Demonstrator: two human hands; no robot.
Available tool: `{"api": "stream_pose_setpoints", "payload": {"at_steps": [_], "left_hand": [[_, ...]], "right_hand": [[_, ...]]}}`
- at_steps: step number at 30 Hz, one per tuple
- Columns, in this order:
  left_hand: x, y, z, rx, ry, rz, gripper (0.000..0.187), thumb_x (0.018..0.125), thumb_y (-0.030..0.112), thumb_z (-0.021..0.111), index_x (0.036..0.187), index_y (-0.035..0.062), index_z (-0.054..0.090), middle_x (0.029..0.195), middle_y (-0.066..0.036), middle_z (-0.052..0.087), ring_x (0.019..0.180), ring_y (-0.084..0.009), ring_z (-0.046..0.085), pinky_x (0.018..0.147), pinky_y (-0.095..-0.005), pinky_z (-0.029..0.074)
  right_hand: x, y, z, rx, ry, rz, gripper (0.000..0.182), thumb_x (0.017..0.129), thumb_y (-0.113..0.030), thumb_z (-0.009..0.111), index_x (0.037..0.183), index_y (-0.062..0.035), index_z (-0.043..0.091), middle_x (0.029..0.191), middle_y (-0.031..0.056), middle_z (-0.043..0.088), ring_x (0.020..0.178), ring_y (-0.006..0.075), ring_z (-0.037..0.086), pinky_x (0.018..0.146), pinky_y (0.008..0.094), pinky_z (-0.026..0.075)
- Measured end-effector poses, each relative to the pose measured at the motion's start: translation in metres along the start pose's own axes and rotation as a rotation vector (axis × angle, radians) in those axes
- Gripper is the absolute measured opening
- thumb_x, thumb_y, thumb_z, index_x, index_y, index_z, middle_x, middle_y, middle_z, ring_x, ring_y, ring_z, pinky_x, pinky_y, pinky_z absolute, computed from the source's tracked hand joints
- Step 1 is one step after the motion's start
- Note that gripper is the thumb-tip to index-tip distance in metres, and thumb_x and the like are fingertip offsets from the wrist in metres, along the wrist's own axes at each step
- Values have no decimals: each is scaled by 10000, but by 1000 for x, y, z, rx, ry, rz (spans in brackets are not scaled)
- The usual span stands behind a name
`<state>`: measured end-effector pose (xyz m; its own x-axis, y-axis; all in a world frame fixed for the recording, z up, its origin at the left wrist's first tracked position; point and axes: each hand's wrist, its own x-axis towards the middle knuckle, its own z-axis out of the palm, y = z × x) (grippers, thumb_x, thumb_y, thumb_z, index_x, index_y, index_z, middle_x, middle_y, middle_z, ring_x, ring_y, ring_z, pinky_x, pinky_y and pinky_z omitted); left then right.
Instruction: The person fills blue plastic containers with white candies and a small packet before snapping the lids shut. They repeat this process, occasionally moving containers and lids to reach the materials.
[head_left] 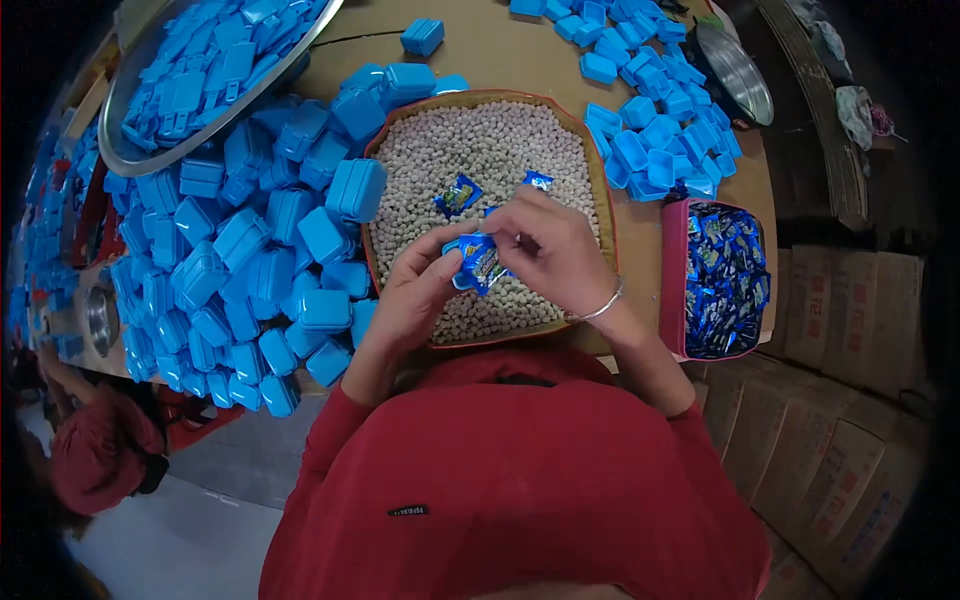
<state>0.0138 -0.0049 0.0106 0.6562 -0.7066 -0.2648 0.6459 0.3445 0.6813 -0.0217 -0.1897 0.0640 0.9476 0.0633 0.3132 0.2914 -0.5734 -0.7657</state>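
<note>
My left hand point(412, 295) is closed around a small light-blue plastic box point(460, 283), of which only an edge shows. A shiny dark-blue printed packet point(484, 266) lies over that box, between my two hands. The fingers of my right hand point(560, 250) are pinched together at the packet's upper edge. Both hands are above a red-rimmed tray point(610, 215) filled with small pale round pellets point(480, 135). On the pellets lie another blue packet point(458, 196) and one more packet point(538, 180), partly covered by my right hand.
Closed blue boxes point(270, 270) are heaped left of the tray. A metal basin point(120, 150) of flat blue pieces stands behind them. Open blue box halves point(655, 135) lie at the back right, beside a pink-sided container point(675, 290) of packets. Cartons point(830, 460) stand right; a person point(105, 445) is at left.
</note>
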Motion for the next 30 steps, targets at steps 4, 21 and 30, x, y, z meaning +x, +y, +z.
{"api": "stream_pose_setpoints", "payload": {"at_steps": [4, 21, 30], "left_hand": [[2, -5, -1, 4, 18, 18, 349, 932, 165, 539, 1246, 18, 501, 1138, -52, 576, 995, -126, 573, 833, -310, 493], [6, -7, -3, 1, 162, 10, 307, 956, 219, 511, 1210, 48, 539, 1110, -54, 604, 954, -120, 600, 767, -310, 548], [4, 1, 3, 83, 110, -60, 329, 955, 280, 519, 1209, 75, 571, 1085, -10, 613, 925, -87, 595, 721, -266, 538]], "right_hand": [[5, -4, -6, -280, -86, -319, 200, 715, -12, 668, 900, -81, 638, 763, 48, 571, 662, 218, 606, 547, 328, 481], [-8, -8, 21, -166, 92, 64, 137, 732, -25, 660, 856, -37, 602, 858, 90, 561, 709, 264, 604, 597, 347, 496], [-19, 10, 1, -227, -84, -319, 189, 723, -79, 720, 905, -79, 668, 962, 45, 619, 914, 255, 556, 785, 339, 461]]}}
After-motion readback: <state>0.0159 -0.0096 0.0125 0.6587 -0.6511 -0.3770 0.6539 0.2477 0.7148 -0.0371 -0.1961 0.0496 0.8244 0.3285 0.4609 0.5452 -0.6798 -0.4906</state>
